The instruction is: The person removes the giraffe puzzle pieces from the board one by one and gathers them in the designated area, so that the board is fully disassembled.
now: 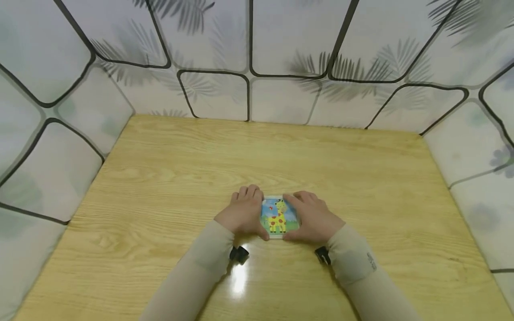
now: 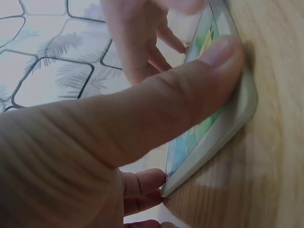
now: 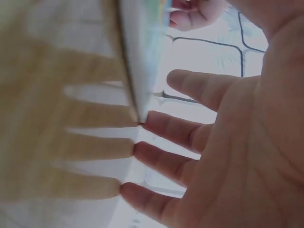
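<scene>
A small square picture board (image 1: 277, 213) with a pale rim and a yellow giraffe printed on it lies on the table between both hands. My left hand (image 1: 246, 213) holds its left side, thumb at the near edge and fingers toward the far corner. In the left wrist view the left thumb (image 2: 190, 90) lies over the pale rim (image 2: 232, 111). My right hand (image 1: 315, 218) grips the right side, its thumb near the bottom edge and index finger at the top. In the right wrist view a right fingertip touches the board's corner; the other fingertips (image 3: 142, 152) meet the glossy tabletop.
The wood-grain table (image 1: 201, 156) stretches around the hands on all sides. Patterned cloth with dark lines and leaf shapes (image 1: 289, 98) stands along its back and both sides. Small black devices (image 1: 239, 255) are strapped under the wrists.
</scene>
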Motion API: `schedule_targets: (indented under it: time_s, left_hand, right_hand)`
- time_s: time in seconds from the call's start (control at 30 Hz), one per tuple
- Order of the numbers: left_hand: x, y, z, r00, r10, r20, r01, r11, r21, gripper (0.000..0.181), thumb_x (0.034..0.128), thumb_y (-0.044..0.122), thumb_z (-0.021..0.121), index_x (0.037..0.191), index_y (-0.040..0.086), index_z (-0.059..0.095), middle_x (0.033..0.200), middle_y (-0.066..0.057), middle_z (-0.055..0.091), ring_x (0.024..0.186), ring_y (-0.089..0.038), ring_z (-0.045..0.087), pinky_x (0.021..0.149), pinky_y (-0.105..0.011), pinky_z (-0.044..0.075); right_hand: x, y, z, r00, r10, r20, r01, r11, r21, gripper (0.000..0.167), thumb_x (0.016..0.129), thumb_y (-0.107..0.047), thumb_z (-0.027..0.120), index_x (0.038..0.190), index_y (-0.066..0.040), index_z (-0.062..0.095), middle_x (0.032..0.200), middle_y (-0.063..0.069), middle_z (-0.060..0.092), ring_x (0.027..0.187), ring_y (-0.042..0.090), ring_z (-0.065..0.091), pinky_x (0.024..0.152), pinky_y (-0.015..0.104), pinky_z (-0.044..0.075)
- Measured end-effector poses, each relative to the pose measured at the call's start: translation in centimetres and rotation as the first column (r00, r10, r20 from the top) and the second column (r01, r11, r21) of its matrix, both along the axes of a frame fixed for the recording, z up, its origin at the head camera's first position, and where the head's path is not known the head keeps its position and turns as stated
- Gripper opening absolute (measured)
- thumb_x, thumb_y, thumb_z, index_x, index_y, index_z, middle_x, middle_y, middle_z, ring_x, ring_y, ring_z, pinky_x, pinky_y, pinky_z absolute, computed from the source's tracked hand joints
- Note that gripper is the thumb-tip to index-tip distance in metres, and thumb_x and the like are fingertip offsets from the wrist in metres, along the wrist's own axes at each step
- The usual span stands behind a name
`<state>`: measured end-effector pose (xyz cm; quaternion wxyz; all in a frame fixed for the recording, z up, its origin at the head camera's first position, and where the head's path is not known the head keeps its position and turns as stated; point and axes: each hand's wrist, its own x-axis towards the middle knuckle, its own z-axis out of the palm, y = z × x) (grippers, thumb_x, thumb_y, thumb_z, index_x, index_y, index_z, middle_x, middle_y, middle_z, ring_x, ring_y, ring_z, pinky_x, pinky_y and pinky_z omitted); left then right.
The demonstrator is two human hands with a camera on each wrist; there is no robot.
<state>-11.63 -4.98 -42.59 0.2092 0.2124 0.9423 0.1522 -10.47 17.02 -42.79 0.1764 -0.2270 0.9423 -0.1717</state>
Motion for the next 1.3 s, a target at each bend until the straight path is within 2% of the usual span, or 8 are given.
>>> schedule_targets:
  time_s: [0.1, 0.27, 0.4, 0.53, 0.7, 0.9, 1.3]
  left_hand:
    - [-0.1, -0.1, 0.0, 1.000, 0.001, 0.010, -0.001, 1.000, 0.000, 0.101, 0.0589, 0.055, 0.093, 0.132, 0.006, 0.045, 0.132, -0.010, 0.040, 0.118, -0.030, 0.035, 0.103, -0.045, 0.032]
    - [-0.1, -0.2, -0.2, 1.000, -0.004, 0.017, 0.004, 1.000, 0.000, 0.099, 0.0600, 0.056, 0.093, 0.131, 0.007, 0.044, 0.128, -0.008, 0.039, 0.117, -0.029, 0.035, 0.103, -0.045, 0.031]
    - [-0.1, -0.1, -0.3, 1.000, -0.013, 0.020, 0.013, 1.000, -0.002, 0.099, 0.0614, 0.057, 0.092, 0.132, 0.008, 0.042, 0.128, -0.008, 0.038, 0.118, -0.029, 0.034, 0.101, -0.044, 0.031]
    - [0.0, -0.1, -0.5, 1.000, -0.026, 0.015, 0.026, 1.000, -0.012, 0.102, 0.0624, 0.059, 0.090, 0.135, 0.007, 0.041, 0.130, -0.008, 0.038, 0.119, -0.029, 0.034, 0.101, -0.043, 0.031]
    - [0.2, -0.1, -0.5, 1.000, -0.024, 0.000, 0.024, 0.999, -0.022, 0.106, 0.0621, 0.061, 0.089, 0.139, 0.007, 0.040, 0.138, -0.009, 0.038, 0.125, -0.030, 0.034, 0.105, -0.046, 0.031]
    - [0.4, -0.2, -0.5, 1.000, -0.016, -0.010, 0.015, 1.000, -0.020, 0.102, 0.0631, 0.060, 0.089, 0.137, 0.007, 0.043, 0.137, -0.008, 0.039, 0.124, -0.029, 0.035, 0.106, -0.047, 0.032]
    - [-0.4, -0.3, -0.7, 1.000, -0.024, 0.016, 0.025, 0.999, -0.032, 0.102, 0.0609, 0.061, 0.090, 0.134, 0.007, 0.041, 0.129, -0.008, 0.036, 0.116, -0.028, 0.032, 0.095, -0.040, 0.030]
  right_hand:
    - [-0.7, -0.2, 0.3, 1.000, 0.009, -0.003, -0.009, 1.000, -0.004, 0.088, 0.084, -0.053, 0.076, 0.152, -0.008, 0.043, 0.139, 0.019, 0.049, 0.127, 0.038, 0.045, 0.100, 0.063, 0.038]
    - [-2.1, -1.7, 1.1, 0.998, 0.053, -0.026, -0.054, 0.998, -0.022, 0.067, 0.092, -0.043, 0.070, 0.144, -0.005, 0.053, 0.134, 0.018, 0.055, 0.121, 0.038, 0.052, 0.095, 0.062, 0.042]
    - [-3.2, -3.3, 1.1, 0.996, 0.091, -0.014, -0.092, 0.994, -0.058, 0.050, 0.095, -0.035, 0.068, 0.134, -0.004, 0.062, 0.123, 0.013, 0.059, 0.109, 0.032, 0.053, 0.093, 0.054, 0.043]
    - [-4.0, -4.1, 0.4, 0.997, 0.074, -0.001, -0.073, 0.994, -0.079, 0.033, 0.094, -0.026, 0.068, 0.120, -0.005, 0.070, 0.103, 0.006, 0.059, 0.092, 0.023, 0.050, 0.084, 0.041, 0.044]
    - [-4.3, -4.3, -0.1, 0.999, 0.036, 0.038, -0.030, 0.991, -0.133, 0.016, 0.092, -0.017, 0.073, 0.104, -0.007, 0.073, 0.093, 0.002, 0.059, 0.083, 0.018, 0.052, 0.079, 0.036, 0.047]
    - [-4.4, -4.5, 0.0, 0.994, -0.003, 0.113, 0.020, 0.989, -0.144, 0.025, 0.091, -0.016, 0.075, 0.112, -0.006, 0.069, 0.094, 0.004, 0.059, 0.084, 0.019, 0.054, 0.079, 0.038, 0.048]
    - [-4.3, -4.6, -0.1, 0.994, 0.004, 0.110, 0.010, 0.992, -0.129, 0.032, 0.091, -0.023, 0.074, 0.117, -0.005, 0.067, 0.099, 0.005, 0.058, 0.087, 0.020, 0.054, 0.082, 0.040, 0.048]
